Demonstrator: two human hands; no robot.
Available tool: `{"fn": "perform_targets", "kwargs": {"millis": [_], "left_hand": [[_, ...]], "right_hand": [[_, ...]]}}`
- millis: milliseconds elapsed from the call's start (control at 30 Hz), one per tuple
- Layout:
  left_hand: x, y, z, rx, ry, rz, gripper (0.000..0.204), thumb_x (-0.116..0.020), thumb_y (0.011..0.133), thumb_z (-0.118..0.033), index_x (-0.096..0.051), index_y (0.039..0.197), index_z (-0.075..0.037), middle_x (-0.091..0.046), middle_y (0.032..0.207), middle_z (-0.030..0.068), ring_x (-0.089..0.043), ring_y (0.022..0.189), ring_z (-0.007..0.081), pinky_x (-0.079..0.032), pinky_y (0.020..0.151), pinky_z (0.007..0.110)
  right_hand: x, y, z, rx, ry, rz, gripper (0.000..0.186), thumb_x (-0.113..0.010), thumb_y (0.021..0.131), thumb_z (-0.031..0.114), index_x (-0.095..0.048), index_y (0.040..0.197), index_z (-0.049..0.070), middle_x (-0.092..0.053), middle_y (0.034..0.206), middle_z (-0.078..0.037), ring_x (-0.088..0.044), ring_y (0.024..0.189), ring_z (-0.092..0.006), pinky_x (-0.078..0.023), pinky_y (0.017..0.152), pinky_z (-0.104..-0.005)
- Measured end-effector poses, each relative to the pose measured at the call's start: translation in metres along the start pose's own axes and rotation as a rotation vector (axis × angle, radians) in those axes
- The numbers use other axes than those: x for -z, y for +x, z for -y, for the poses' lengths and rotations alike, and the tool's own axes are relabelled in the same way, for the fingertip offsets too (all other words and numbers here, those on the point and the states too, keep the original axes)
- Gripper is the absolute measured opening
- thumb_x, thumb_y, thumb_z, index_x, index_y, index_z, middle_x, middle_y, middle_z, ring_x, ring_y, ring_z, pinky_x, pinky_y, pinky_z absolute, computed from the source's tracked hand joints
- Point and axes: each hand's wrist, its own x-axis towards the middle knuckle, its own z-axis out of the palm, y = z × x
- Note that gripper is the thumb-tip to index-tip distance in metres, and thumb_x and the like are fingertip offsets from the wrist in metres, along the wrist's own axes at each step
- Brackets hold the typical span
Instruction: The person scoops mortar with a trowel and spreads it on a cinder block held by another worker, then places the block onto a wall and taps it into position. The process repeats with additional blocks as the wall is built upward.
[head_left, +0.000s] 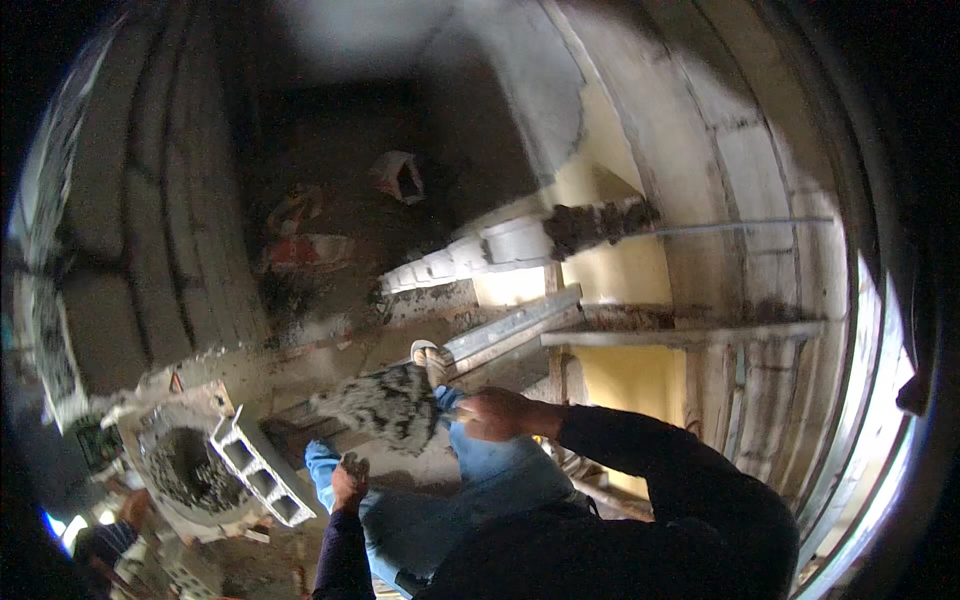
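My right hand (pixel 495 413) is closed round the handle of a trowel (pixel 452 410), held out level over the space between my legs. Grey wet mortar (pixel 385 405) is heaped on the blade and hides most of it. Near my left knee, my left hand (pixel 350 482) is curled up, its fingers greyish; whatever they hold, if anything, is too small to make out. Left of that hand a hollow concrete block (pixel 262 470) leans against a round tub (pixel 165 440) with mortar inside.
Ahead, a low row of blocks (pixel 480 252) ends in dark mortar, with a thin line (pixel 745 226) running on to the right-hand block wall (pixel 760 170). A metal beam (pixel 515 325) lies beyond my sandalled foot (pixel 432 358). At lower left reaches another person's arm (pixel 130 512). Bags (pixel 305 250) lie in shadow.
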Motion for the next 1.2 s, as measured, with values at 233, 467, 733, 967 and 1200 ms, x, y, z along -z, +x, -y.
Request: {"fn": "perform_targets", "kwargs": {"millis": [233,467,733,967,1200], "left_hand": [[-0.012,0.037,-0.043,0.129,0.088,0.111,0.046,-0.062,0.083,-0.042,-0.065,0.105,-0.002,-0.066,0.103,0.0221,-0.062,0.098,0.0406,-0.050,0.082,0.047],[-0.077,0.085,-0.043,0.308,-0.167,0.341,0.043,-0.056,0.086,-0.045,-0.062,0.104,-0.006,-0.066,0.101,0.0216,-0.063,0.093,0.0413,-0.050,0.078,0.051],[-0.054,0.098,-0.026,-0.007,-0.237,0.314,0.042,-0.046,0.093,-0.037,-0.060,0.115,-0.003,-0.061,0.116,0.0175,-0.058,0.102,0.0359,-0.046,0.090,0.048],[0.014,0.079,-0.024,-0.198,-0.009,0.181,0.028,-0.059,0.086,-0.036,-0.070,0.093,-0.011,-0.069,0.087,0.0133,-0.066,0.080,0.0326,-0.052,0.069,0.045],[0.066,0.099,-0.039,-0.571,0.642,0.267,0.030,-0.052,0.090,-0.033,-0.068,0.102,-0.010,-0.068,0.085,0.0123,-0.067,0.076,0.0319,-0.052,0.065,0.046]], "right_hand": [[-0.017,-0.183,-0.107,-0.343,0.264,-0.293,0.029,-0.064,0.079,0.026,-0.065,0.099,0.005,-0.065,0.095,-0.022,-0.065,0.087,-0.0369,-0.052,0.077,-0.0455],[0.037,-0.271,-0.181,-0.454,1.020,-0.790,0.028,-0.057,0.093,0.029,-0.061,0.083,0.004,-0.058,0.070,-0.007,-0.056,0.054,-0.0194,-0.049,0.050,-0.0346],[0.211,-0.225,-0.298,-0.190,0.784,-1.317,0.020,-0.058,0.092,0.031,-0.056,0.084,0.013,-0.052,0.065,-0.003,-0.052,0.054,-0.0157,-0.044,0.049,-0.0316],[0.235,-0.149,-0.294,-0.270,1.048,-1.683,0.006,-0.056,0.086,0.011,-0.051,0.088,0.011,-0.045,0.060,-0.006,-0.045,0.043,-0.0185,-0.035,0.040,-0.0346],[0.178,-0.166,-0.267,-0.796,0.059,-1.616,0.046,-0.062,0.084,0.015,-0.047,0.126,0.003,-0.054,0.095,-0.023,-0.060,0.086,-0.0344,-0.051,0.069,-0.0450]]}}
